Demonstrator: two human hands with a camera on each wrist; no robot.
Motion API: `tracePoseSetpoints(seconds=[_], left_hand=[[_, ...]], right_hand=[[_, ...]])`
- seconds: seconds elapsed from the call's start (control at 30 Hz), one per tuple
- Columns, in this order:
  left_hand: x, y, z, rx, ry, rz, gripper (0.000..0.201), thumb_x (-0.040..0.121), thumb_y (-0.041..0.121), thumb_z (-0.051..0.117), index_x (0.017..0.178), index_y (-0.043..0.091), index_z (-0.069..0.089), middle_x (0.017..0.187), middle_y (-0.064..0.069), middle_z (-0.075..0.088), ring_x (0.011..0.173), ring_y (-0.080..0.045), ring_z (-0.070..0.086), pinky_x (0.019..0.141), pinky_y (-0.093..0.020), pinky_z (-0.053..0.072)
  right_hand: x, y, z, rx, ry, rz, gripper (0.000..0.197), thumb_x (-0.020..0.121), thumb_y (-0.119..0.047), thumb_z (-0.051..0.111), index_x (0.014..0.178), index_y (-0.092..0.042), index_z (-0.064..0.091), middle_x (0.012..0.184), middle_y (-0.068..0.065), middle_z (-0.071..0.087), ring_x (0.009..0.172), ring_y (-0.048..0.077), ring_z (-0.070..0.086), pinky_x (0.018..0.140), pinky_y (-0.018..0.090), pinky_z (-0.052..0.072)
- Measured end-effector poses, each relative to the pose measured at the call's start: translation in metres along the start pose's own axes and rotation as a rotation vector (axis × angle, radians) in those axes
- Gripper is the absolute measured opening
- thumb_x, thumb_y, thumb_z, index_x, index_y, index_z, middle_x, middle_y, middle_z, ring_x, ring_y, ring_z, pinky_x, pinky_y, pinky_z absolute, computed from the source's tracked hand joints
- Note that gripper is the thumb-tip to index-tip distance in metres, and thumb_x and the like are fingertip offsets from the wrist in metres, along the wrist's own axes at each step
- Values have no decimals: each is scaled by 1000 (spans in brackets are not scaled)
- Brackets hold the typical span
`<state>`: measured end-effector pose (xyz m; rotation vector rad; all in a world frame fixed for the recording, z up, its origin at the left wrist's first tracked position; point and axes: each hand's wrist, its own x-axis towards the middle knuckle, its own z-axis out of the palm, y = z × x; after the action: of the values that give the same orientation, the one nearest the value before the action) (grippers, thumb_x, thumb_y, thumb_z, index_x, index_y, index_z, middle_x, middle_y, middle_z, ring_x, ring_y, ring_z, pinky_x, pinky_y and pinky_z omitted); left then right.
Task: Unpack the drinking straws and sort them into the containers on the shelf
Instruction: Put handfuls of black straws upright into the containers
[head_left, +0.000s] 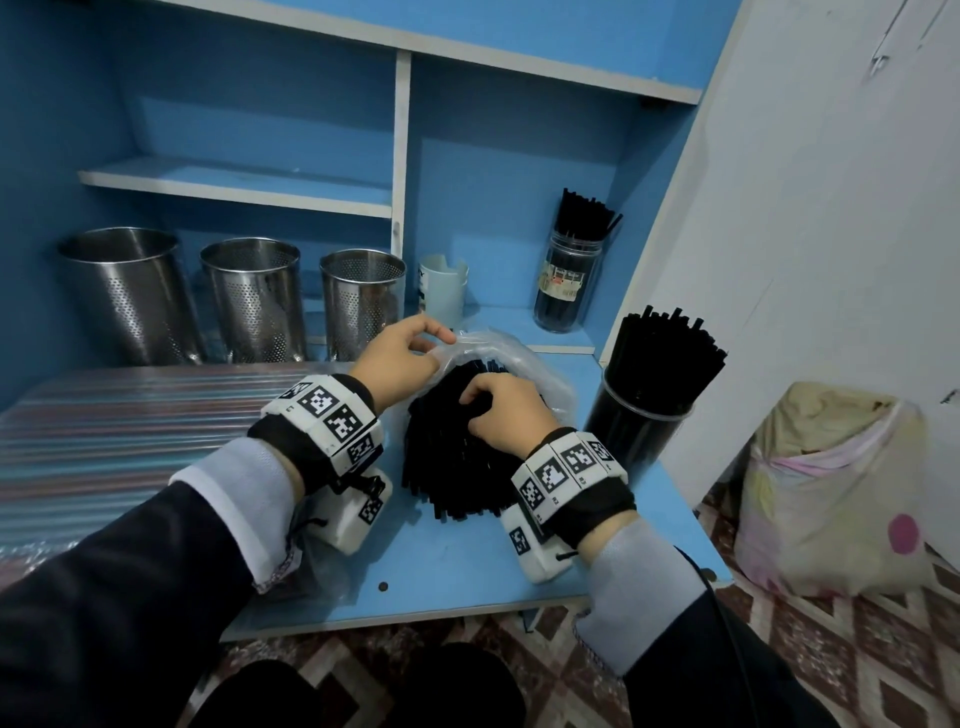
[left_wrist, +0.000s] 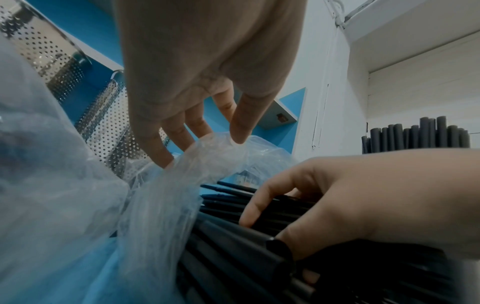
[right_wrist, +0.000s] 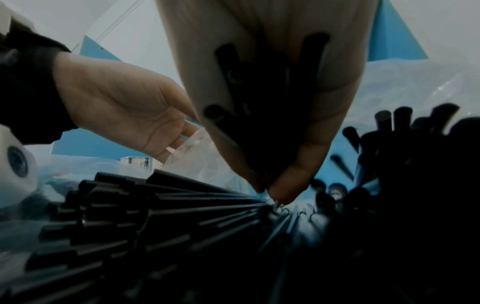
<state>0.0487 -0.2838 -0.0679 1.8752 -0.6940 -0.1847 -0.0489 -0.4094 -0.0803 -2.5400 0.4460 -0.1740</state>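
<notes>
A pile of black straws (head_left: 457, 467) lies on the blue desk (head_left: 467, 577), half out of a clear plastic bag (head_left: 524, 358). My left hand (head_left: 410, 345) pinches the bag's upper edge (left_wrist: 207, 142) between fingers and thumb. My right hand (head_left: 498, 410) curls over the pile and grips a bunch of straws (right_wrist: 259, 102) in its palm, fingertips closed at the bunch's far end. A clear jar (head_left: 641, 431) packed with black straws stands just right of the pile. A second jar (head_left: 569, 280) of thinner black straws stands in the shelf.
Three perforated steel canisters (head_left: 130, 296) (head_left: 254, 301) (head_left: 363, 299) and a pale plastic cup (head_left: 444, 288) stand along the shelf's back. A sheet of striped straws (head_left: 104, 447) covers the desk's left part. A stuffed sack (head_left: 831, 488) sits on the floor at right.
</notes>
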Motion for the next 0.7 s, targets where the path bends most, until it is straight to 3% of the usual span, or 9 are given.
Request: tracePoseSetpoints(seconds=[0.07,0.13,0.23,0.3,0.4,0.47,0.53,0.63,0.7], left_hand=[[-1,1,1,38,6,-33,26,90,3,58,97,28,62,115,-7,62,92,-15,57,67,-13,44],[-3,3,3,139,61,-40,26,87,8,61,102,29,62,123,-13,59,103,-23,58,77,-21,45],[-14,11,6,257,156,185,37,80,4,65,109,25,63,126,-9,56,118,-24,54,95,-23,37],[-23,18,10,260,41,395,48,75,-3,65,118,16,61,126,-4,55,121,-21,52,101,-19,33],[-31,23,20,403,-244,545,66,69,2,71,132,10,50,141,-5,45,134,-18,39,110,-13,20],[-34,24,28,506,-360,574,78,65,11,79,136,10,47,148,-6,37,139,-17,31,115,-18,17],[-36,25,37,568,-413,603,75,63,21,84,130,11,51,140,-3,46,132,-18,38,113,-29,27],[-38,29,50,587,-365,611,38,72,27,76,105,14,64,105,0,66,103,-20,57,90,-39,45],[-38,29,54,524,-339,577,26,76,29,70,97,15,66,97,0,70,95,-19,61,83,-42,49]], right_hand=[[-3,0,-5,44,-2,-9,29,81,-2,65,103,-20,68,107,-1,65,98,17,60,77,21,43],[-8,1,-12,63,-6,-25,31,81,-2,66,104,-22,68,104,-4,63,90,13,58,68,14,42],[-23,1,-26,64,-52,-38,32,81,-1,66,105,-22,69,93,-6,60,64,7,55,47,5,37],[-35,1,-37,41,-83,-23,32,81,-2,66,104,-23,69,79,-8,57,48,1,50,40,8,34],[-56,-1,-54,15,-112,-21,31,80,-2,66,101,-25,69,72,-8,54,36,-4,47,38,8,33],[-71,-4,-64,-18,-135,-52,31,80,-3,67,102,-24,70,73,-12,52,39,-4,49,39,8,33],[-86,-5,-74,-53,-164,-81,33,79,-6,69,104,-28,71,76,-14,55,50,-1,52,44,8,37],[-104,-6,-88,-47,-201,-114,37,80,-9,68,106,-35,71,87,-10,66,62,8,60,58,18,50],[-113,-6,-97,-52,-135,-149,36,82,-14,69,109,-37,70,94,-12,68,72,4,61,68,14,49]])
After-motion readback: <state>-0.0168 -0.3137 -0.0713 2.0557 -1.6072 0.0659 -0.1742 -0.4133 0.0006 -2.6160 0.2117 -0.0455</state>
